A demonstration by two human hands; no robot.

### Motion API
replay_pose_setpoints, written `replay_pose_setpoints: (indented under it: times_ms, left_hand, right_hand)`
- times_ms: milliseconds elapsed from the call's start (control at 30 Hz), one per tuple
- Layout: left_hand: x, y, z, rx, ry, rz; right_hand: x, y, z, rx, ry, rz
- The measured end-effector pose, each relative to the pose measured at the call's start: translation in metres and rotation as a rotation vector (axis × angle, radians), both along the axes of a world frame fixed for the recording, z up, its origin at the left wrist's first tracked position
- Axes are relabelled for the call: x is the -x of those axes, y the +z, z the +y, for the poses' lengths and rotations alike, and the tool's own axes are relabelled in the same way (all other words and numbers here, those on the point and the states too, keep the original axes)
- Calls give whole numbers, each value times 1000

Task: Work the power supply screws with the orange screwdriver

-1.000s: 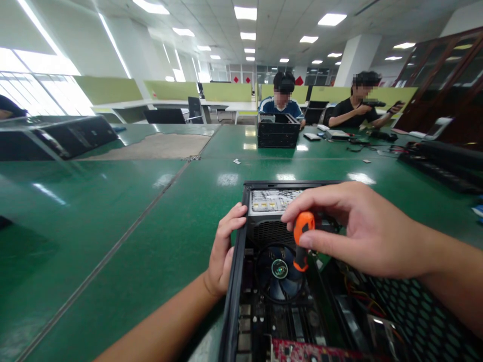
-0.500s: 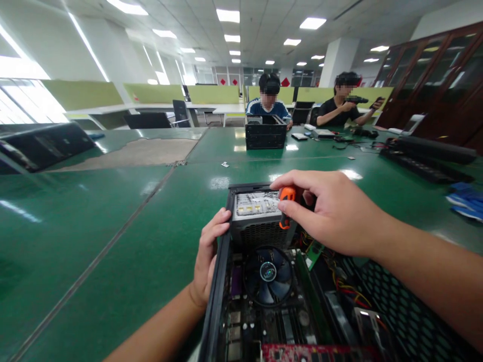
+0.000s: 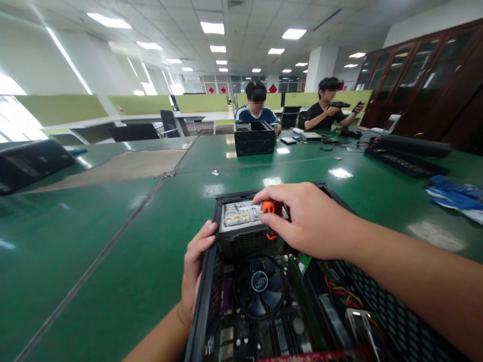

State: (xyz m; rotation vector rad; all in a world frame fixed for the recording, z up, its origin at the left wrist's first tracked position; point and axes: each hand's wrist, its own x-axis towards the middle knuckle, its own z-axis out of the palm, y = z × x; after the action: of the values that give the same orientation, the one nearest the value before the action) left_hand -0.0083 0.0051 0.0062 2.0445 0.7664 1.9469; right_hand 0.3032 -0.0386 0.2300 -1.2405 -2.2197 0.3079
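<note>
An opened black computer case (image 3: 199,296) lies before me with its inside facing up. The fingers of my left hand (image 3: 196,261) are curled over its left edge near the far corner. Between the thumb and fingers of my right hand (image 3: 313,216) is a short orange-and-black screwdriver (image 3: 268,216). It sits just above the power supply (image 3: 241,213), whose top carries a worn white label; the screwdriver's tip is hidden. Closer to me are a round cooling fan (image 3: 259,281), the motherboard (image 3: 281,327) and the edge of a red card (image 3: 320,356).
Across the green table (image 3: 124,241) a person in blue (image 3: 256,108) sits behind another black case (image 3: 254,140). A second person (image 3: 328,108) holds a power drill (image 3: 339,104). Blue gloves (image 3: 456,193) lie at the right; a dark case (image 3: 35,163) is at the left.
The view has turned slightly, so everything appears lower and further left. Both hands keep their holds on the case and the screwdriver, which stays over the power supply.
</note>
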Motion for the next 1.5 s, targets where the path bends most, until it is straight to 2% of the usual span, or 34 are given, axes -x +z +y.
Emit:
replay_pose_setpoints:
  times_ms: [200, 1300, 1500]
  left_hand:
    - [1, 3, 5, -66, -6, 42]
    - [5, -7, 5, -4, -3, -1]
    - [3, -4, 4, -27, 11, 17]
  right_hand:
    - [-2, 5, -1, -8, -10, 2]
    - [-5, 1, -1, -11, -31, 48]
    - [-4, 0, 1, -8, -41, 51]
